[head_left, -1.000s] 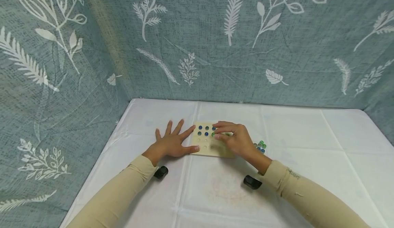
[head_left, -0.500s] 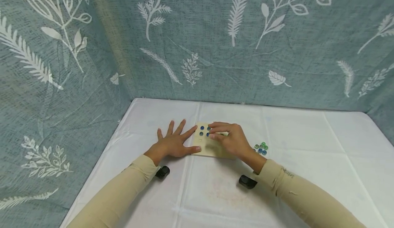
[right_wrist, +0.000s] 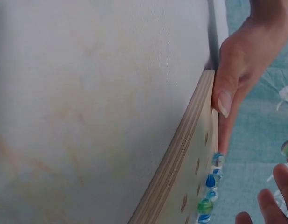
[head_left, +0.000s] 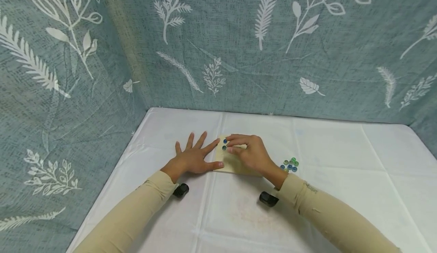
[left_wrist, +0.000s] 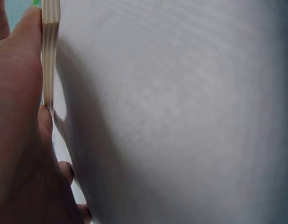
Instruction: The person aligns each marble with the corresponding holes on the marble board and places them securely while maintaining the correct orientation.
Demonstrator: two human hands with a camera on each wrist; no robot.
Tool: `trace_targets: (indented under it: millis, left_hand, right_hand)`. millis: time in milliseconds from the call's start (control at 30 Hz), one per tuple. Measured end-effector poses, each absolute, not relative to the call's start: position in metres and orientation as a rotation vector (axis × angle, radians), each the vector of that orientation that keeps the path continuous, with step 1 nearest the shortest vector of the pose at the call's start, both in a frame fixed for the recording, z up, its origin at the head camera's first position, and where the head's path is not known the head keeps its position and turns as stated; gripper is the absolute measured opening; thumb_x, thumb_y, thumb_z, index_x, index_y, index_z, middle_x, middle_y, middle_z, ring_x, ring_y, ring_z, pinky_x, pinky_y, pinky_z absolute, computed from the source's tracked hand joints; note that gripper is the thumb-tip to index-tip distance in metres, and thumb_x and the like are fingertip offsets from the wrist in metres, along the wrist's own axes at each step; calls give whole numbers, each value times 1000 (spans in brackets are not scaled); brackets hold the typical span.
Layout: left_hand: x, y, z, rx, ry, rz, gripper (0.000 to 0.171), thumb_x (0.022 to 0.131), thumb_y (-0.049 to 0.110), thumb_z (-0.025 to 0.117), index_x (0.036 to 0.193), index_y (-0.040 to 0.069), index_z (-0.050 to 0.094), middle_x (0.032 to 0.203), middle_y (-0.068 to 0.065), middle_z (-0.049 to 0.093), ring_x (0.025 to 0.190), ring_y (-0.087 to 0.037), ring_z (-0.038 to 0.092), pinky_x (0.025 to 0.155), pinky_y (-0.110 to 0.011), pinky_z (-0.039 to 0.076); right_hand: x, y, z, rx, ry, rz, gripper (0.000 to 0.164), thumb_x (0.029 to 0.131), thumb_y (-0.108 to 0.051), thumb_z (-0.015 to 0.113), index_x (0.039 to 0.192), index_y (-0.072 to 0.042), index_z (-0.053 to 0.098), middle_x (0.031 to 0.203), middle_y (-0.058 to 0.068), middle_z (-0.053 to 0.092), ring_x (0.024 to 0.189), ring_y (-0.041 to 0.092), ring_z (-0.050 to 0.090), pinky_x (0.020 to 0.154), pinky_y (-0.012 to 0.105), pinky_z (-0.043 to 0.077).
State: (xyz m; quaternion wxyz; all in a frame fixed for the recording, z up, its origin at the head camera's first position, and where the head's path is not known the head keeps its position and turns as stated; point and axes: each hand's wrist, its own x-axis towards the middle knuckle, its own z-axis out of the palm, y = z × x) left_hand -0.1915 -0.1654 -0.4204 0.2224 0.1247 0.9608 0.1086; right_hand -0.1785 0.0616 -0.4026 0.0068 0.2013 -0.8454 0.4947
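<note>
A pale plywood board [head_left: 235, 165] with rows of round hollows lies on the table. My left hand [head_left: 191, 159] is flat with its fingers spread, thumb and index fingertip at the board's left edge. In the right wrist view, several blue and green glass marbles [right_wrist: 210, 180] sit in the board's far rows, and the hollows nearer that camera hold none. Over the board my right hand [head_left: 250, 152] pinches a glass marble [right_wrist: 285, 149] with green in it. In the head view this hand covers most of the board's upper rows. The left wrist view shows the board's layered edge [left_wrist: 50, 56].
Several loose blue and green marbles [head_left: 290, 165] lie on the white tablecloth [head_left: 334, 192], right of the board. A black wrist camera [head_left: 268, 199] hangs below the right wrist, another black camera [head_left: 181, 190] below the left. A leaf-patterned curtain [head_left: 239, 74] stands behind the table.
My right hand has moved left across the board, now covering marbles that showed before, with only the leftmost ones in sight. The left hand has stayed in place on the board.
</note>
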Motion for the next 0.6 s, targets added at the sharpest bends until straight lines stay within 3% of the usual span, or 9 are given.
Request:
trace_targets:
  millis: [367,600]
  left_hand:
    - [-193,-165,-420,332,2636,317,93,89,87,48,165,50,11,178,-1,-13,161,-43,-20,117,-82,-9]
    - [-192,-165,-419,338,2645,312,92,89,87,47,165,51,10,178,-1,-13,161,-43,-20,117,-82,-9]
  right_hand:
    - [-188,54,-406,619,-2749,1491,14,93,-9,77,105,-3,83,131,8,75,144,26,56,122,50,40]
    - [-193,48,-410,709,-2808,1262,15,90,-10,80,103,-3,83,134,10,73,149,29,50,120,52,43]
